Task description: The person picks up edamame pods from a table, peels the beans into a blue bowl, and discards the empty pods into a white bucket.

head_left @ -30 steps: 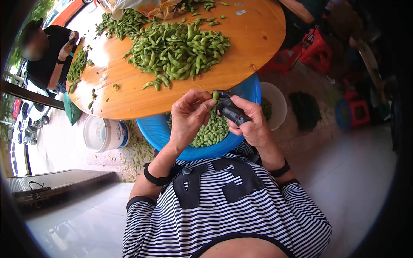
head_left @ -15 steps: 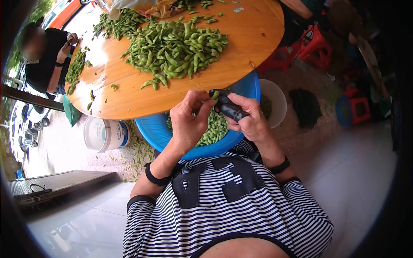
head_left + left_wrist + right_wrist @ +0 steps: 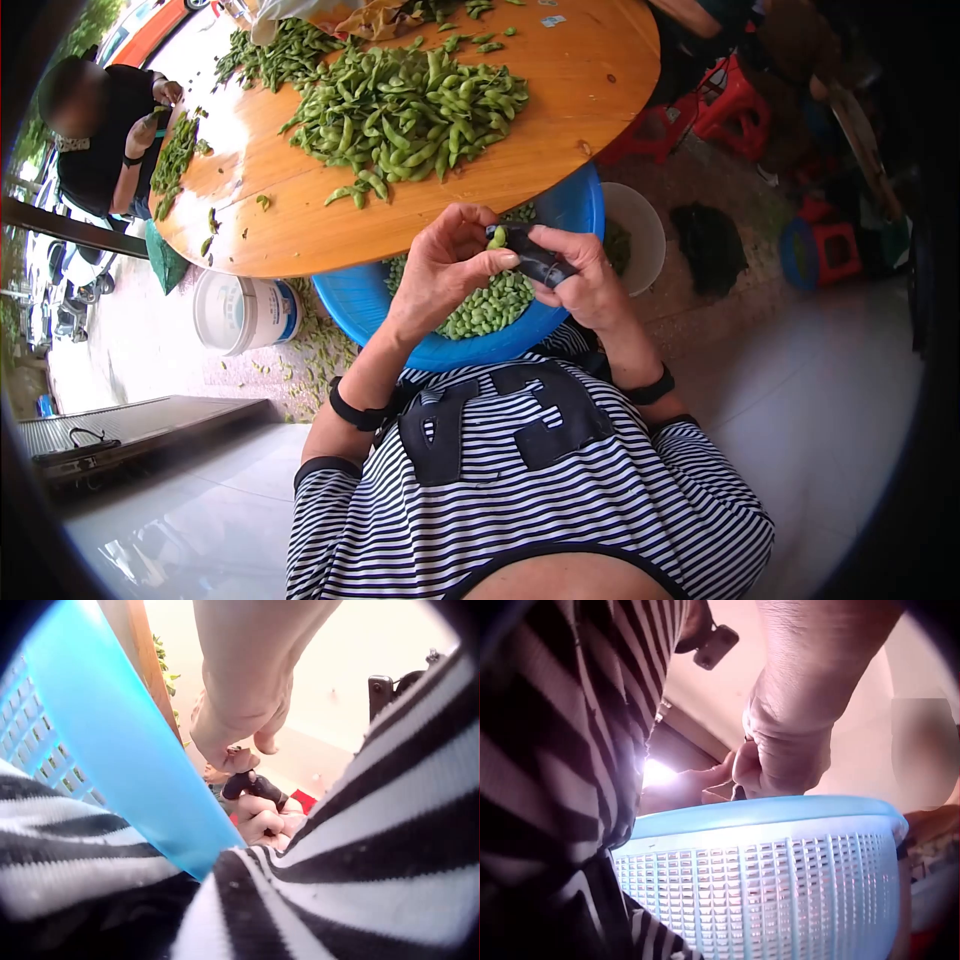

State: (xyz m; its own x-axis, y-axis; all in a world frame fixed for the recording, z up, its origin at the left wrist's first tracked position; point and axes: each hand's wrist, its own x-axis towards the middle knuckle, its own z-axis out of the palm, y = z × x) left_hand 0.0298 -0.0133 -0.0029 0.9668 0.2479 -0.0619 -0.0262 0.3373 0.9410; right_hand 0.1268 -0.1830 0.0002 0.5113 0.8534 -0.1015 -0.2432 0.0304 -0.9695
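Observation:
Above the blue basket, a green soybean pod (image 3: 497,238) sits between the two hands. My right hand (image 3: 585,270) wears black covers (image 3: 540,262) on its thumb and forefinger and pinches the pod at their tips. From the other side my left hand (image 3: 440,265) holds the pod, thumb below it and bent fingers above. In the left wrist view the black-covered fingertips (image 3: 238,784) meet the left fingers; the pod is hidden there. Shelled green beans (image 3: 490,305) lie in the blue basket (image 3: 345,315) under both hands. The right wrist view shows the basket's mesh wall (image 3: 780,892).
A wooden table (image 3: 260,240) stands ahead, bearing a large heap of pods (image 3: 410,115). White buckets stand on the left (image 3: 225,310) and right (image 3: 645,245) of the basket. Empty-looking husks litter the floor (image 3: 325,350). Another person (image 3: 110,140) sits at the table's left. Red stools (image 3: 735,120) are at right.
My left fingers have spread and the left thumb has moved right, over the black-covered fingertips. The right hand has barely moved. The person at the left has moved their hands apart.

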